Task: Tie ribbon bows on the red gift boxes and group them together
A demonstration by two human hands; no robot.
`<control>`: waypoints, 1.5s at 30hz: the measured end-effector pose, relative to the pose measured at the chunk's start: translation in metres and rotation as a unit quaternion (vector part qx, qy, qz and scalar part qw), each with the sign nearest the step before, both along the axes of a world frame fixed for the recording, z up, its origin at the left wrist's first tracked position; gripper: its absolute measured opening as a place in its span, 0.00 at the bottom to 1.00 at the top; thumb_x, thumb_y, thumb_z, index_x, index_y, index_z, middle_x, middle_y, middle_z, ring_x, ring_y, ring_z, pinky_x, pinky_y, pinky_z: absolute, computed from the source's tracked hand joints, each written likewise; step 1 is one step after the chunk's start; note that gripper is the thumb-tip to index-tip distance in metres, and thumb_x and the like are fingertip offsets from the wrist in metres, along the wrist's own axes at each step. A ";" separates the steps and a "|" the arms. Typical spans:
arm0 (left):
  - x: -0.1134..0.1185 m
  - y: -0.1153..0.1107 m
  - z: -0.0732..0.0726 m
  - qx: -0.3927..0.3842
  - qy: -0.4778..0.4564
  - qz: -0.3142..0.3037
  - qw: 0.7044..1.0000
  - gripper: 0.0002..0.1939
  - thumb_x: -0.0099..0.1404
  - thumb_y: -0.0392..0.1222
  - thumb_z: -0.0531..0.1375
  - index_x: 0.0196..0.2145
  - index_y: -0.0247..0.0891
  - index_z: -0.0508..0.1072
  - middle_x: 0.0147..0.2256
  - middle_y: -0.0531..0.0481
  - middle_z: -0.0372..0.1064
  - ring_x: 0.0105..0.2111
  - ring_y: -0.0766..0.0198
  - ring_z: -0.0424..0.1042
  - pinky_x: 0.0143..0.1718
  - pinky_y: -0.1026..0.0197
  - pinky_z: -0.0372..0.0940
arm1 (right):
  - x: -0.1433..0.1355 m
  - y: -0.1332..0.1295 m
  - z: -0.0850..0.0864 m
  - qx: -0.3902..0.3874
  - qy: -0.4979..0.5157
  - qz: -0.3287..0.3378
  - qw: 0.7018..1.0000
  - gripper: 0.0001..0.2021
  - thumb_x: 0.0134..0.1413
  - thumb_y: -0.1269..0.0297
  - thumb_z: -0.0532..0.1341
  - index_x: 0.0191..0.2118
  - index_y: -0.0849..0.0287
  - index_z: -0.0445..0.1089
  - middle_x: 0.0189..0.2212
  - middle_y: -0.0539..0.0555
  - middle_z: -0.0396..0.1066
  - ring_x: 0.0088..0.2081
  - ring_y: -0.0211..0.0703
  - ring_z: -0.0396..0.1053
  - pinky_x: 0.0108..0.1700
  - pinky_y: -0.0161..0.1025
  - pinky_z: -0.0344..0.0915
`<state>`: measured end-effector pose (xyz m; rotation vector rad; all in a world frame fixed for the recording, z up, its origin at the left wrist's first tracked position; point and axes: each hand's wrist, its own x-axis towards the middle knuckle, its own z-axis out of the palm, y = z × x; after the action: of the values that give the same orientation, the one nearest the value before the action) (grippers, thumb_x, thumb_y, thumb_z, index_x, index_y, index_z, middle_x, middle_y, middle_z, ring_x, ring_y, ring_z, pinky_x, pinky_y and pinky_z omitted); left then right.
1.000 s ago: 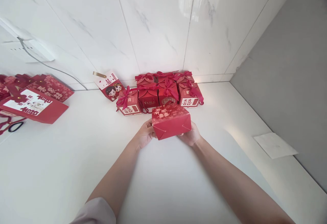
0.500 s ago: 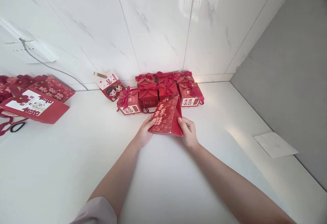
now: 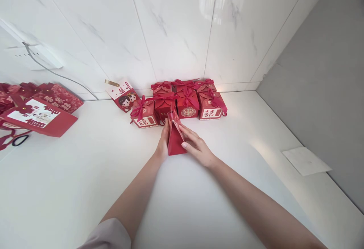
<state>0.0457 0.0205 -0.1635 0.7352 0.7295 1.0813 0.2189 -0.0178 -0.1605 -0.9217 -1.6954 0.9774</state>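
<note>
Between my two hands is a red paper gift box [image 3: 175,141], its plain triangular side facing me and its printed faces turned left and right. My left hand [image 3: 163,141] presses flat along the box's left face, fingers partly hidden behind it. On the opposite face, my right hand [image 3: 196,145] grips with thumb and fingers near the edge. Just beyond stand several small red gift boxes [image 3: 187,109] tied with ribbon bows, close together. The one at the front left [image 3: 144,115] has a white label with gold and red lettering.
A white and red box with a cartoon couple [image 3: 124,99] leans by the wall, left of the group. Several red bags and boxes [image 3: 42,117] lie at the far left. A white paper [image 3: 306,160] rests at right. A grey cable [image 3: 61,74] hangs from the wall socket.
The red gift box has been turned, so its plain side now faces me instead of the gold-lettered face. My hands have shifted onto its left and right faces.
</note>
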 end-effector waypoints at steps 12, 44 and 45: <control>-0.011 0.000 -0.017 0.214 0.087 0.011 0.973 0.38 0.60 0.68 0.57 0.61 0.45 0.63 0.65 0.48 0.54 0.70 0.51 0.37 0.70 0.49 0.38 | -0.003 0.000 0.000 -0.015 -0.013 -0.004 1.000 0.32 0.56 0.56 0.65 0.65 0.45 0.57 0.67 0.55 0.52 0.67 0.51 0.51 0.64 0.52 0.56; -0.006 0.010 0.005 0.112 0.100 0.094 0.984 0.27 0.60 0.55 0.64 0.53 0.39 0.70 0.53 0.43 0.71 0.55 0.48 0.68 0.56 0.48 0.64 | 0.000 0.013 -0.015 -0.133 0.233 -0.052 0.962 0.20 0.57 0.47 0.59 0.49 0.54 0.72 0.48 0.54 0.75 0.43 0.50 0.74 0.47 0.47 0.70; -0.005 0.009 0.007 0.106 0.089 0.076 0.987 0.28 0.60 0.56 0.64 0.53 0.39 0.70 0.54 0.43 0.71 0.55 0.47 0.68 0.56 0.48 0.65 | 0.000 0.013 -0.015 -0.137 0.236 -0.050 0.961 0.21 0.56 0.46 0.60 0.48 0.55 0.72 0.47 0.55 0.75 0.42 0.50 0.74 0.47 0.48 0.70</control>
<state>0.0404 0.0292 -0.1567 0.9800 0.8418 1.2557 0.2185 -0.0050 -0.1751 -0.8551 -1.1207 1.2677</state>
